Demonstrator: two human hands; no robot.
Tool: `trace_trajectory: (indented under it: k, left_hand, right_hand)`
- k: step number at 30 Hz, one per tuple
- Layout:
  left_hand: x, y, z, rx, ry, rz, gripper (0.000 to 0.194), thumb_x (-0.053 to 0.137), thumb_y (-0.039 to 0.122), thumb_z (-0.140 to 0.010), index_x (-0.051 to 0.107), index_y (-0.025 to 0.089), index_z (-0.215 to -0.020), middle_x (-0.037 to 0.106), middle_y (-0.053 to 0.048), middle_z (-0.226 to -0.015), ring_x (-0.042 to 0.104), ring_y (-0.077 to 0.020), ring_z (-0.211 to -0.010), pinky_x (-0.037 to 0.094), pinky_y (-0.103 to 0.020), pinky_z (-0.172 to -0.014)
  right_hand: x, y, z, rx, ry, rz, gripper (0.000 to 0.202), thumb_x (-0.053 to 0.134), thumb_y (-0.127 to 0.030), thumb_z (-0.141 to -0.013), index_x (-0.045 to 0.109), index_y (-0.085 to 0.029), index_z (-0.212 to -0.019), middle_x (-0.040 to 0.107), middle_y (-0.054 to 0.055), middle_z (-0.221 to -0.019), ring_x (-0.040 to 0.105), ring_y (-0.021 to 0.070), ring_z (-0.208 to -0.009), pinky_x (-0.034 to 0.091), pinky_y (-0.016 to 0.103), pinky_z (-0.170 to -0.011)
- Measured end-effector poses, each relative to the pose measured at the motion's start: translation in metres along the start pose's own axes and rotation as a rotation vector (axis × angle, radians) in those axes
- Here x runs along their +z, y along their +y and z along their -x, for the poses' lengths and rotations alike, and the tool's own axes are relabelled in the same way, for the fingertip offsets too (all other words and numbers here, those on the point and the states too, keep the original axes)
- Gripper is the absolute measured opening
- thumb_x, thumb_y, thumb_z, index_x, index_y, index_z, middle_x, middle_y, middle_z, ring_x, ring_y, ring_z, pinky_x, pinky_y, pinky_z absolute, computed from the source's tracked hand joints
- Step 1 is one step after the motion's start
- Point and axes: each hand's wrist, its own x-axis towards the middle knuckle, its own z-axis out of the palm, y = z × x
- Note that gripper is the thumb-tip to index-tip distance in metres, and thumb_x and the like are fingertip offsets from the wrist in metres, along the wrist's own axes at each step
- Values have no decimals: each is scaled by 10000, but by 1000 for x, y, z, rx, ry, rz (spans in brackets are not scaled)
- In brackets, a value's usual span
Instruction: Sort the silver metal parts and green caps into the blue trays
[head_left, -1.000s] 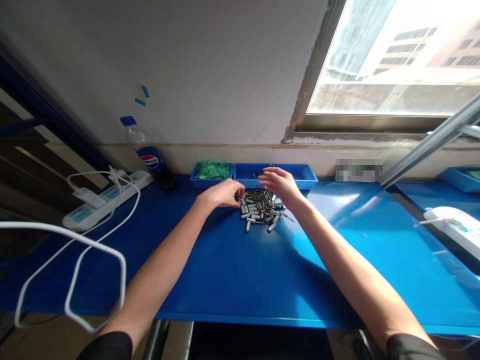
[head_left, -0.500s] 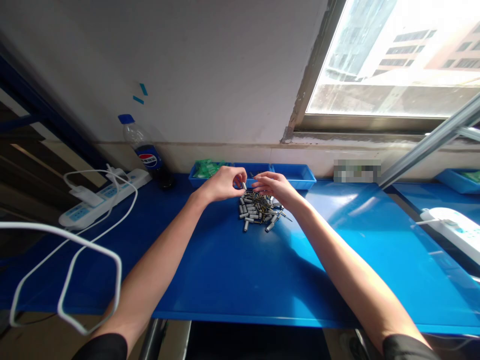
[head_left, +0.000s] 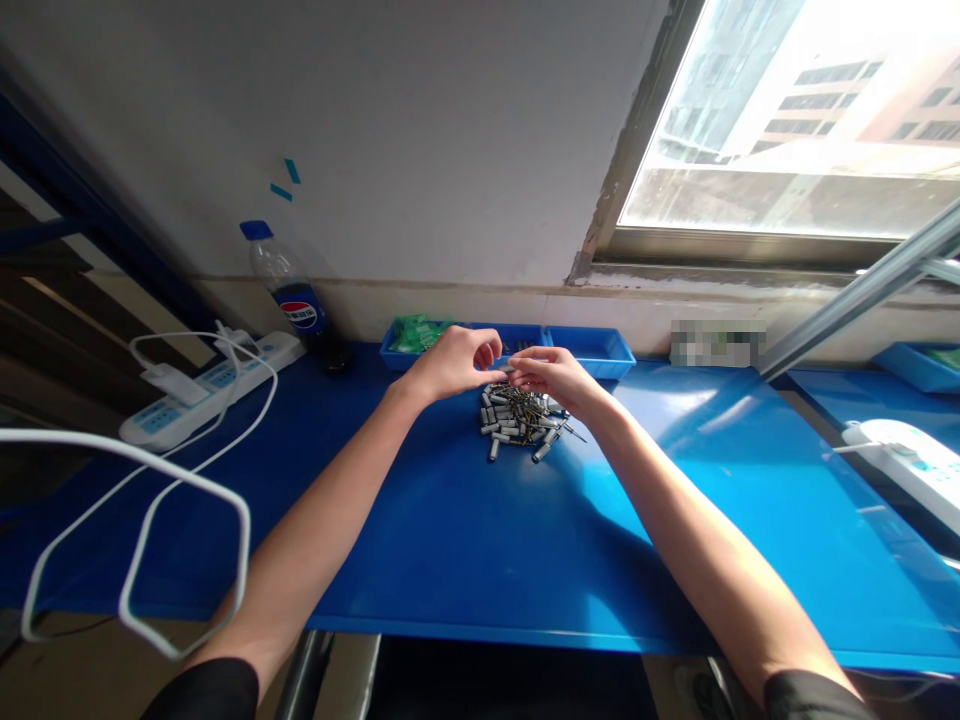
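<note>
My left hand [head_left: 457,363] is closed in a pinch just above a pile of small parts, its thumb and forefinger at a small grey metal cylinder [head_left: 506,368]. Facing it from the other side, my right hand [head_left: 553,374] has its fingers drawn together, the tips meeting the same cylinder; whether they pinch another thin part is hidden. Below both hands lies the pile [head_left: 517,418] of grey metal cylinders and thin dark and brass-coloured rods on the blue table [head_left: 465,540].
Behind the hands stands a row of blue bins [head_left: 592,350], one with green plastic packets [head_left: 416,334]. A cola bottle [head_left: 304,305] and a white power strip [head_left: 184,400] with looping cables are at left. Another white power strip [head_left: 911,455] lies at right.
My hands have come together, and the cylinder that was in my left fingers is now between both sets of fingertips. The pile looks the same. The view has shifted slightly.
</note>
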Motion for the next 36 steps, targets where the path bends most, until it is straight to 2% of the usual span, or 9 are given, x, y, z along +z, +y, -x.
trace_trajectory:
  k: [3,6,10,18,24,29,32,36]
  left_hand:
    - [-2,-1,2,-79,-210,-58,245,776,393,-783,703,176,-870,745,-39,-794,678,-176,-725,488,-249,-649]
    - [1,-2,4,-127,-400,-126,237,802,386,-734,714,189,-833,740,-25,-786,664,-176,-714,461,-249,-632]
    - [8,-4,5,-172,-505,-142,260,833,338,-676,704,196,-853,731,-12,-790,656,-168,-704,433,-232,-590]
    - [11,-11,4,-184,-494,-137,210,768,202,-662,693,200,-858,719,-2,-756,656,-167,-670,419,-232,-555]
    - [15,-12,5,-151,-437,-178,223,773,221,-623,692,198,-830,729,-19,-812,657,-173,-697,409,-230,-550]
    - [12,-12,6,-148,-418,-196,180,732,196,-617,676,196,-789,718,-20,-771,644,-171,-669,412,-236,-544]
    - [5,-10,6,-125,-338,-170,166,726,221,-640,668,196,-793,711,-19,-754,644,-171,-674,434,-237,-565]
    - [-1,-6,4,-50,-108,-99,170,713,253,-710,662,183,-856,707,-24,-766,646,-157,-674,460,-233,-596]
  right_hand:
    - [0,2,-3,4,124,14,111,821,-247,-853,757,-157,-857,777,76,-761,723,134,-656,602,207,-652]
    - [1,2,-5,-20,240,-43,91,775,-216,-879,755,-168,-954,791,78,-827,760,156,-763,617,227,-721]
    - [0,-1,-5,-41,283,-70,172,695,-184,-902,740,-179,-1068,805,81,-952,776,162,-855,617,242,-771]
    - [2,-4,-2,-18,242,-26,117,687,-212,-892,739,-182,-992,812,88,-967,775,165,-823,589,216,-675]
    - [2,-3,-2,-18,226,-8,122,698,-222,-883,742,-188,-991,813,82,-956,768,162,-799,582,214,-653]
    - [1,-2,-3,-13,194,-8,120,700,-224,-883,748,-190,-988,813,81,-954,760,153,-761,582,212,-649]
    - [0,-1,-3,3,141,30,98,701,-228,-893,753,-186,-964,810,84,-924,755,150,-747,579,202,-639]
    - [0,-1,-1,24,28,62,104,726,-269,-901,750,-180,-950,811,95,-904,764,160,-765,590,204,-651]
